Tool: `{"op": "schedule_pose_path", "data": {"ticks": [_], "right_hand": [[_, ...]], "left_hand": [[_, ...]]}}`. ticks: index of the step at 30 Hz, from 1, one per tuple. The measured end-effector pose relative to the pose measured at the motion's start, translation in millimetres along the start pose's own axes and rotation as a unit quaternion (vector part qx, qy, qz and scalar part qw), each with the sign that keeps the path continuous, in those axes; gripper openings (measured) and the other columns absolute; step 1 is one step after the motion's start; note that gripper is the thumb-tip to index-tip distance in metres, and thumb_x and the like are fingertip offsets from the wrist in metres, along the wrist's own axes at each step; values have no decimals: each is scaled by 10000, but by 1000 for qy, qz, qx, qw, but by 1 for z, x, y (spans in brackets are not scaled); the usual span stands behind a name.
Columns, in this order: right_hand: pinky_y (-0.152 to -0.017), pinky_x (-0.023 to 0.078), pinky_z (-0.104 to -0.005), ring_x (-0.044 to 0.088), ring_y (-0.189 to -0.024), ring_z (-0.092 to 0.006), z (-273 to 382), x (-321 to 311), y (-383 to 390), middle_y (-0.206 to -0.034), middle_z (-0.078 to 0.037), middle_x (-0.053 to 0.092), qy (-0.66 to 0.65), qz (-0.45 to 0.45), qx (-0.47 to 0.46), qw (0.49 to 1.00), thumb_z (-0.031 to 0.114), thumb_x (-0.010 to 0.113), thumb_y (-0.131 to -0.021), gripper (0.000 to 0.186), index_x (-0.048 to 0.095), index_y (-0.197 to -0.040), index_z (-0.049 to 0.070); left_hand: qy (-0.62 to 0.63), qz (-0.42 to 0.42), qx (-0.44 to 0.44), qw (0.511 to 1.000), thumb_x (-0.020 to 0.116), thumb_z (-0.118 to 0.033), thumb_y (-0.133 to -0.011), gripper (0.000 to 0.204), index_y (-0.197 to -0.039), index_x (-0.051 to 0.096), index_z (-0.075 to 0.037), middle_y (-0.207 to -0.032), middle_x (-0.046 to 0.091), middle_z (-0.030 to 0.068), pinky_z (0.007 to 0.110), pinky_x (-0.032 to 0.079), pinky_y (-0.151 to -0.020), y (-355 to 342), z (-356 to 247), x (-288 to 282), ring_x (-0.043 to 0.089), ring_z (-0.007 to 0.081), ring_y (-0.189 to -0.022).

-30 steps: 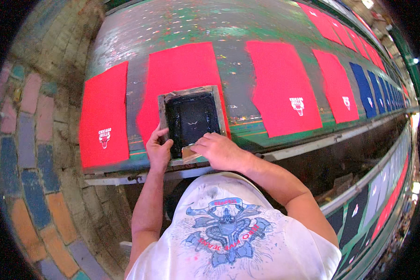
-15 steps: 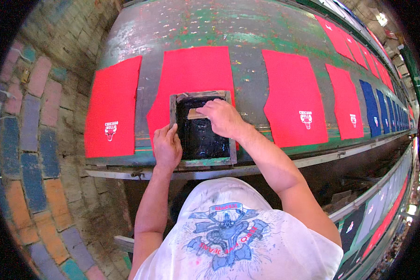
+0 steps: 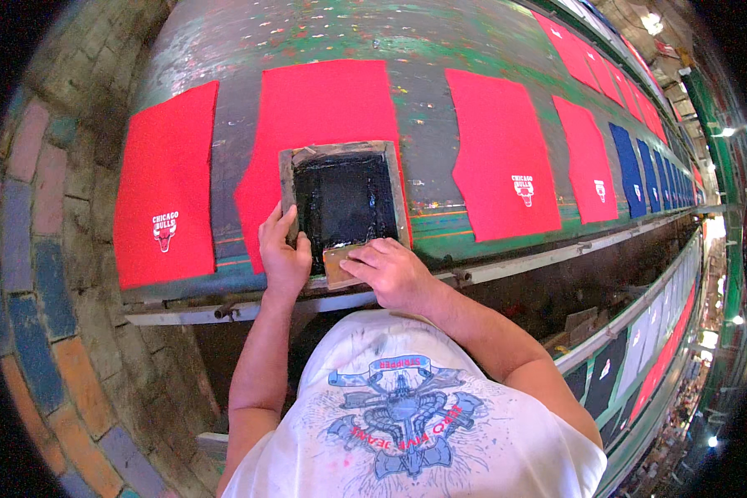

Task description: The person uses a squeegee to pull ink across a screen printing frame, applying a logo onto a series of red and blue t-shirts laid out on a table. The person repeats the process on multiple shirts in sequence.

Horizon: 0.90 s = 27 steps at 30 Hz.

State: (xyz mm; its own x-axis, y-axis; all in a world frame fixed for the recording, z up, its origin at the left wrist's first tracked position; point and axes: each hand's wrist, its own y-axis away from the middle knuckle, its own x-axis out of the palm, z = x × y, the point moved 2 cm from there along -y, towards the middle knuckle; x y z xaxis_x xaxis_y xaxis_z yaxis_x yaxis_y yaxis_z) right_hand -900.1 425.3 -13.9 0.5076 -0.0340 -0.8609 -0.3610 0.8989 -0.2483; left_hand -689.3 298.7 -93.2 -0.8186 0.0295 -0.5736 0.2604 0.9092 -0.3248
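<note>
Right hand (image 3: pixel 397 275) pinches a wooden block (image 3: pixel 337 267), closer in than half a second ago.
Left of that grip, the left hand (image 3: pixel 285 256) clasps the wooden frame (image 3: pixel 287 178).

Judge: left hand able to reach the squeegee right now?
Probably yes: the left end of the wooden squeegee is uncovered, close to the left hand, with nothing visibly blocking. That hand is on the screen frame, though, and the right hand holds the squeegee.

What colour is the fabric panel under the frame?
Where visible, the fabric panel is red; the head view shows it best, beyond the frame.
</note>
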Motion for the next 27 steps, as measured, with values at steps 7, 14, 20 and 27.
{"op": "schedule_pose_path", "data": {"ticks": [7,14,20,27], "right_hand": [[-1197,493,-483,639,-1372,-374,-12,-7,35,-1485,-195,683,-106,-95,145,979,153,883,-884,629,695,-1472,35],[-1283,397,-491,469,-1581,-319,-46,3,71,-1726,-199,483,-480,-143,346,793,172,867,-950,990,331,-1773,46],[-1327,340,-495,341,-1650,-277,-44,-24,85,-1744,-124,373,-421,-148,213,869,64,821,-952,1000,299,-1804,90],[-1370,267,-493,322,-1670,-295,-114,-81,150,-1731,-165,396,-467,-210,159,844,175,839,-986,855,442,-1729,24]], "left_hand": [[129,0,-43,991,697,149,-752,626,-1345,782,-31,-1554,663,257,489,463,-1230,4,13,4,622,412,-1425],[141,-43,20,989,704,160,-797,457,-1180,819,-62,-1590,635,268,487,445,-1242,7,-7,-8,589,413,-1477],[184,-26,-21,982,698,162,-847,429,-1206,816,-41,-1639,589,248,420,474,-1232,-10,-39,-23,574,333,-1523],[180,-42,-36,982,673,179,-891,428,-1251,799,-14,-1667,560,250,427,486,-1233,-11,-128,45,591,329,-1514]]}}
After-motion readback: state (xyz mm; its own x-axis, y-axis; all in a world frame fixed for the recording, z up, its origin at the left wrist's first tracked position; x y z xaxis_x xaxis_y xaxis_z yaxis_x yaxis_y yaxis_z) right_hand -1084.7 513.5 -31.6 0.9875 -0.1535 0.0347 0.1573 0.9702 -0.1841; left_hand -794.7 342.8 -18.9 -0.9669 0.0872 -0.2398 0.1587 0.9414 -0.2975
